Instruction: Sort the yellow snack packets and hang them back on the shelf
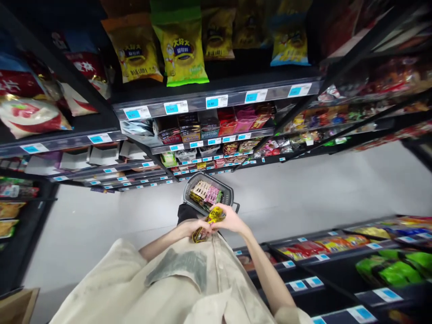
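Note:
My left hand [195, 226] is closed round small snack packets, low in front of my shirt. A dark, shiny packet with yellow edging [200, 235] sticks out below its fingers. My right hand [231, 219] meets it from the other side, its fingers bent round a yellow packet with black print [216, 214]. Whether these are two packets or more, I cannot tell, as the fingers cover parts of them. Just beyond my hands, a grey shopping basket [232, 194] stands at floor level. Inside it lie cream packets [201, 190] and pink packets [213, 195] in rows.
Shelves [236, 92] with price tags run along the far side, carrying yellow snack bags [184, 51] and boxed packets [226, 121]. Another shelf unit [330, 256] flanks me at the lower right, with green packs [393, 270]. Grey floor [297, 189] lies between them.

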### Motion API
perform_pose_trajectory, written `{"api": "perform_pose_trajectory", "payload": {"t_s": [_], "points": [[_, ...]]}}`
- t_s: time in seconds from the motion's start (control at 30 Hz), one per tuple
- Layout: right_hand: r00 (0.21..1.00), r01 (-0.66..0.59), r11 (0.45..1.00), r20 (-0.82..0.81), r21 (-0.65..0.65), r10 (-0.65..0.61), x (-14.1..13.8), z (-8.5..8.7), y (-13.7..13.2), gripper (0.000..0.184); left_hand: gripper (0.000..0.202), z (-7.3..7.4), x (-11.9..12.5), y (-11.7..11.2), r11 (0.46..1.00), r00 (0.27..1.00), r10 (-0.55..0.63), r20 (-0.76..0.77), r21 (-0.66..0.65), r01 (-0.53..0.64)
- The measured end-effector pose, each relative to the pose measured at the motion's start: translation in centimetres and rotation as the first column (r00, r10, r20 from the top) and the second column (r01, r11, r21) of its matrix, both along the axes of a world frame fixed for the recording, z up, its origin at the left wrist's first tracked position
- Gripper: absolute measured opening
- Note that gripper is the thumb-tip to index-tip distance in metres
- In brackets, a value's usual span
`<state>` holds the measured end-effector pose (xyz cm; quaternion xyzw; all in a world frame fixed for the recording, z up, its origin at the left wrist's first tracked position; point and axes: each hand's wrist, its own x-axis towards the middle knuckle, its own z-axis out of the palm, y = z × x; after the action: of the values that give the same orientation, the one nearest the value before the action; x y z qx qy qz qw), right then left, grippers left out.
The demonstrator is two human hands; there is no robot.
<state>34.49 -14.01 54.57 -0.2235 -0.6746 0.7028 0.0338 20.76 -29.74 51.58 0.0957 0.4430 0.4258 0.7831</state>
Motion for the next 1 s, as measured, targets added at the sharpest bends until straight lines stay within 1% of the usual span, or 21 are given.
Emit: {"api": "perform_pose_trajectory", "payload": {"t_s": [0.07, 0.1, 0.13, 0.23, 0.33, 0.37, 0.43, 0.5, 0.57, 0.63, 0.7, 0.73, 0.77, 0.83, 0.9, 1.0], "points": [[0.994, -0.093, 0.994, 0.071, 0.061, 0.089, -0.5, 0.4, 0.3, 0.035, 0.035, 0.5, -0.2, 0.6, 0.998, 0.993, -0.06, 0.106, -0.01, 0.061], [0.989, -0.126, 0.99, 0.085, 0.068, 0.12, -0.6, 0.4, 0.3, 0.031, 0.035, 0.8, -0.4, 0.8, 0.996, 0.988, -0.092, 0.127, -0.012, 0.094], [0.986, -0.148, 0.987, 0.085, 0.068, 0.142, -0.5, 0.3, 0.4, 0.03, 0.034, 1.0, -0.7, 0.9, 0.993, 0.987, -0.113, 0.116, -0.008, 0.115], [0.986, -0.157, 0.984, 0.064, 0.083, 0.152, 0.2, -0.1, 0.1, 0.031, 0.035, 1.5, -2.0, 0.7, 0.988, 0.984, -0.152, 0.092, 0.043, 0.149], [0.991, -0.121, 0.988, 0.071, 0.099, 0.115, 0.6, -0.5, -0.5, 0.028, 0.052, 1.4, -3.7, -0.3, 0.976, 0.965, -0.201, 0.168, 0.115, 0.183], [0.994, -0.096, 0.99, 0.069, 0.098, 0.09, 0.6, -0.6, -0.7, 0.026, 0.057, 1.3, -4.2, -0.6, 0.974, 0.959, -0.209, 0.189, 0.126, 0.187], [0.998, -0.04, 0.996, 0.058, 0.085, 0.035, 0.3, -0.9, -1.3, 0.023, 0.059, 1.0, -5.1, -1.1, 0.978, 0.957, -0.199, 0.211, 0.11, 0.18], [0.998, 0.015, 0.997, 0.057, 0.07, -0.019, -0.2, -1.1, -1.9, 0.023, 0.055, 0.4, -5.8, -1.3, 0.985, 0.957, -0.172, 0.234, 0.064, 0.161], [0.997, 0.047, 0.998, 0.062, 0.047, -0.05, -0.6, -1.1, -2.4, 0.027, 0.049, -0.3, -6.1, -1.2, 0.982, 0.943, -0.186, 0.277, 0.027, 0.186], [0.996, 0.036, 0.999, 0.078, -0.012, -0.035, -0.8, -1.1, -3.0, 0.038, 0.04, -1.0, -6.3, -1.0, 0.972, 0.921, -0.224, 0.319, 0.007, 0.234], [0.992, 0.014, 0.997, 0.123, -0.073, -0.005, -0.9, -1.0, -3.5, 0.056, 0.029, -1.8, -6.2, -0.7, 0.964, 0.907, -0.241, 0.344, -0.024, 0.265], [0.987, 0.017, 0.996, 0.158, -0.086, -0.003, -0.9, -0.9, -3.8, 0.062, 0.025, -2.1, -6.1, -0.5, 0.963, 0.906, -0.237, 0.35, -0.039, 0.266], [0.98, 0.032, 0.996, 0.196, -0.082, -0.016, -0.9, -0.9, -4.0, 0.063, 0.023, -2.4, -6.0, -0.4, 0.962, 0.904, -0.236, 0.357, -0.043, 0.268], [0.968, 0.067, 0.997, 0.247, -0.047, -0.054, -0.9, -0.8, -4.2, 0.057, 0.024, -2.7, -5.9, -0.1, 0.955, 0.883, -0.271, 0.382, -0.012, 0.298], [0.964, 0.071, 0.997, 0.261, -0.038, -0.059, -0.9, -0.8, -4.4, 0.048, 0.028, -2.8, -5.9, 0.1, 0.942, 0.864, -0.323, 0.387, 0.048, 0.331], [0.97, 0.055, 0.998, 0.238, -0.044, -0.043, -1.0, -1.0, -4.4, 0.042, 0.042, -2.9, -6.3, 0.6, 0.936, 0.878, -0.35, 0.327, 0.104, 0.335]]}}
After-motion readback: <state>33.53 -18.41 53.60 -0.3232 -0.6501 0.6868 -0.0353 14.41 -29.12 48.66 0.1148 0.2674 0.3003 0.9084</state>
